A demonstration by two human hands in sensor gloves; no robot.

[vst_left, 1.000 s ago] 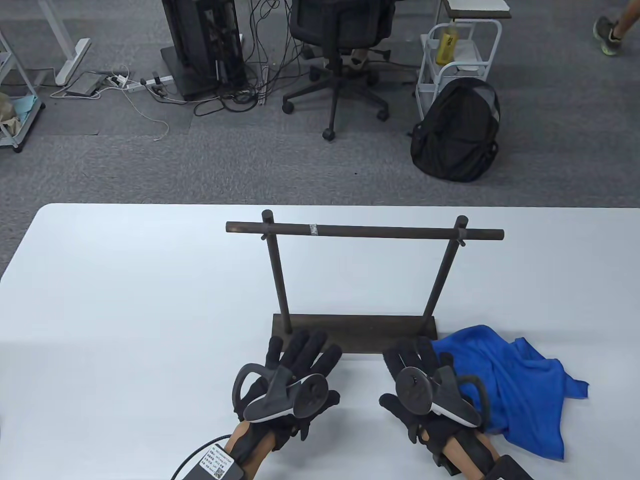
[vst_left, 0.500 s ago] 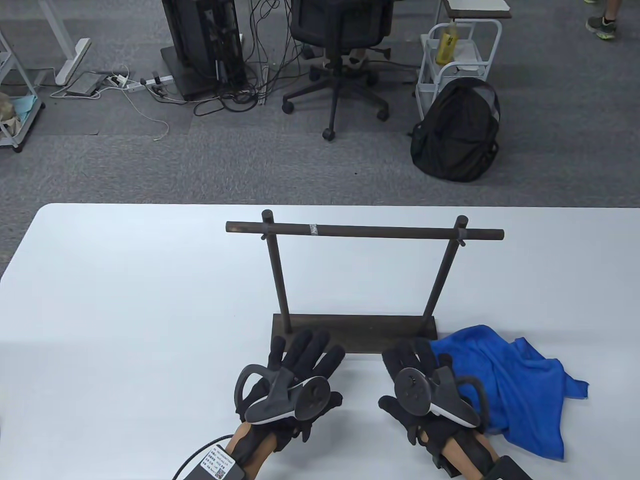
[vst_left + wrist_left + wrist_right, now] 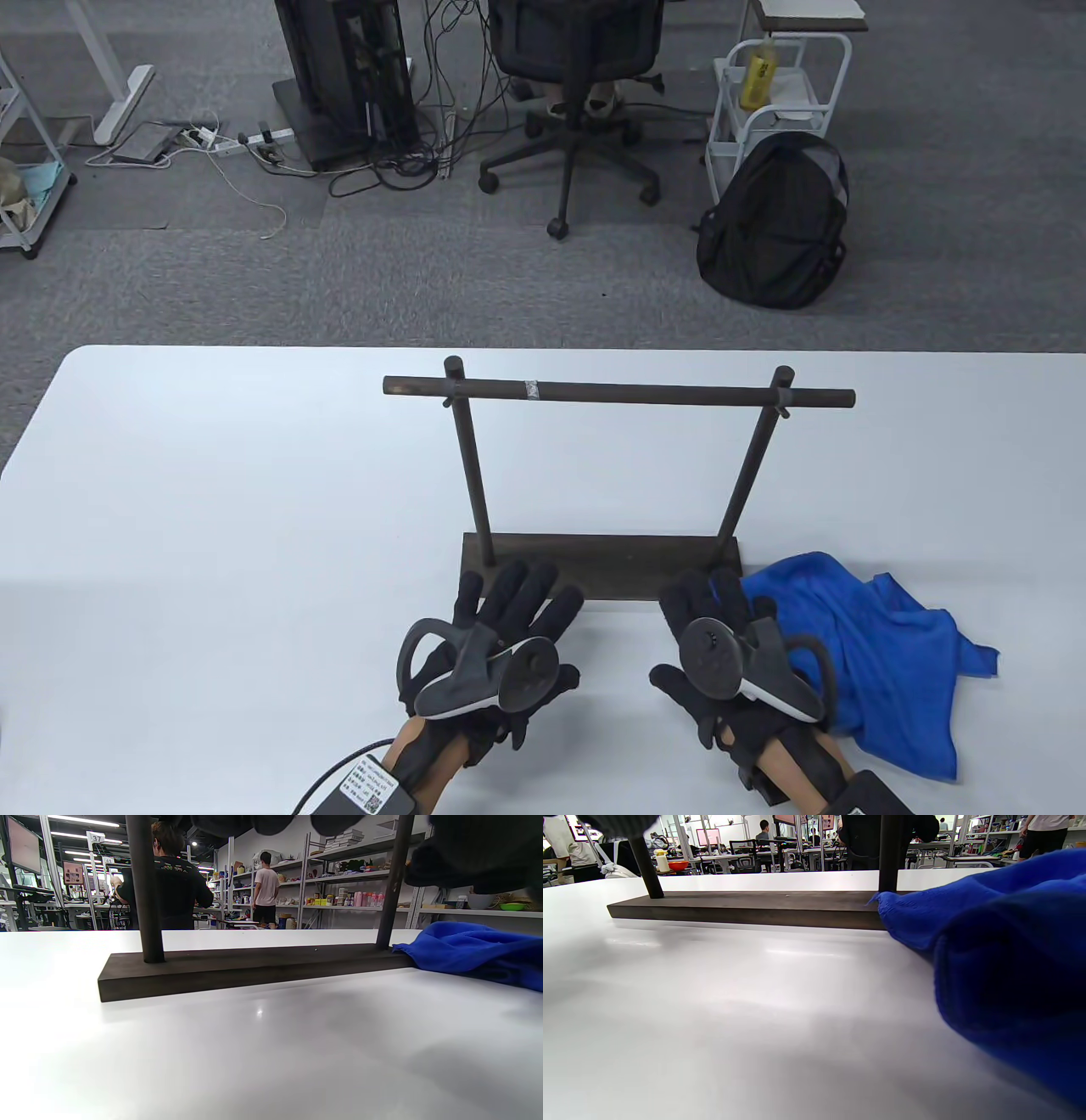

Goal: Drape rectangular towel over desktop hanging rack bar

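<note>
A dark wooden rack stands mid-table: a flat base (image 3: 602,567), two posts and a bare top bar (image 3: 619,392). A crumpled blue towel (image 3: 865,641) lies on the table at the right end of the base; it also shows in the left wrist view (image 3: 475,948) and in the right wrist view (image 3: 1005,955). My left hand (image 3: 509,624) lies flat with fingers spread, just in front of the base's left end, holding nothing. My right hand (image 3: 721,624) is open beside the towel's left edge, its fingers at the cloth's edge; I cannot tell if they touch it.
The white table (image 3: 221,509) stretches wide to the left of the rack. Beyond its far edge are an office chair (image 3: 577,51), a black backpack (image 3: 776,225) and a small white cart (image 3: 776,85) on the carpet.
My right hand has shifted slightly right, toward the towel. My left hand, the towel and the rack have not moved.
</note>
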